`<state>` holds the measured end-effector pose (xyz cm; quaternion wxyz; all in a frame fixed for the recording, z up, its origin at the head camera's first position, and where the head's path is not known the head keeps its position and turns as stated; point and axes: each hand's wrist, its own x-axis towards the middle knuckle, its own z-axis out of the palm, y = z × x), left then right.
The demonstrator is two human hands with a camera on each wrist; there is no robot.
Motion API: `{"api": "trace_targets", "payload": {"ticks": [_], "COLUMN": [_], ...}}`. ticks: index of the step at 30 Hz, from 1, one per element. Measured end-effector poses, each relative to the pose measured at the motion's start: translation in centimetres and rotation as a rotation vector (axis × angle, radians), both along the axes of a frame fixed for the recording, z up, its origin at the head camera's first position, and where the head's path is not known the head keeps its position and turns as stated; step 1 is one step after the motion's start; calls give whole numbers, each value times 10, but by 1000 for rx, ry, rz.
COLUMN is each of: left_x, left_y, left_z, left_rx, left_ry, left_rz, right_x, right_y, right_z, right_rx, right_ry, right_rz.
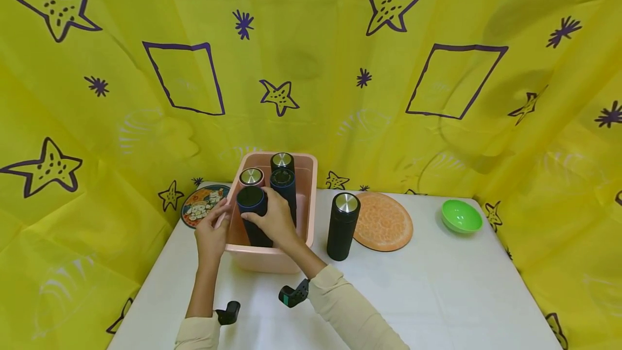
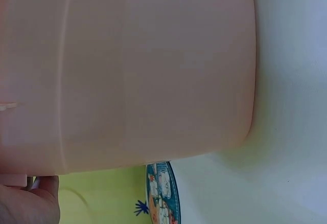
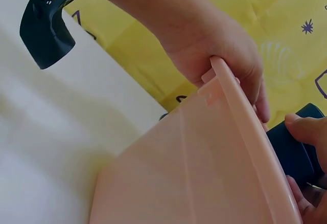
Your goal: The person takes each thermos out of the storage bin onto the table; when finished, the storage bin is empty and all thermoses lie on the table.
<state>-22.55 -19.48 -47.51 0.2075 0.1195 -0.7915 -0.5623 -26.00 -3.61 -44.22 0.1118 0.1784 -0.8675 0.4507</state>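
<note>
Creased curtain (image 1: 330,58), left hand (image 1: 213,234) gripping smooth bin (image 1: 264,261) — right hand (image 1: 276,219) gripping cylindrical flask (image 1: 252,202)

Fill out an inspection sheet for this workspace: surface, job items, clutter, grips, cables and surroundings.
Surface: white tabletop, beneath the items.
Job's things: pink rectangular plastic tub containing four cylindrical bottles: rear black silver-topped bottle, pinkish silver-topped bottle, dark-blue dark-topped bottle and front dark-topped navy bottle. Black silver-topped cylindrical bottle stands outside, right of the tub.
Clutter: round multicoloured patterned disc, round orange disc, round green bowl.
Grips: left-hand grip holds the tub's left rim; right-hand grip holds the front navy bottle.
Cables: nothing seen.
Surroundings: yellow hanging sheet printed with purple stars.
</note>
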Motion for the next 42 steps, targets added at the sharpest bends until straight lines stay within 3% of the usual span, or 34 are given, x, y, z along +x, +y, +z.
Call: {"api": "trace_targets", "payload": {"ticks": [14,31,42], "left_x": [0,2,0], "left_y": [-1,0,-1], "left_z": [0,-1,-3], "left_rx": [28,15,17], "left_ry": [14,-3,55], "left_rz": [-7,4,-4], "right_x": [-1,0,2], "right_y": [2,8,11], "right_z": [-3,-3,5], "right_rx": [25,39,30], "right_ry": [59,111,123], "right_rz": [-9,44,96]}}
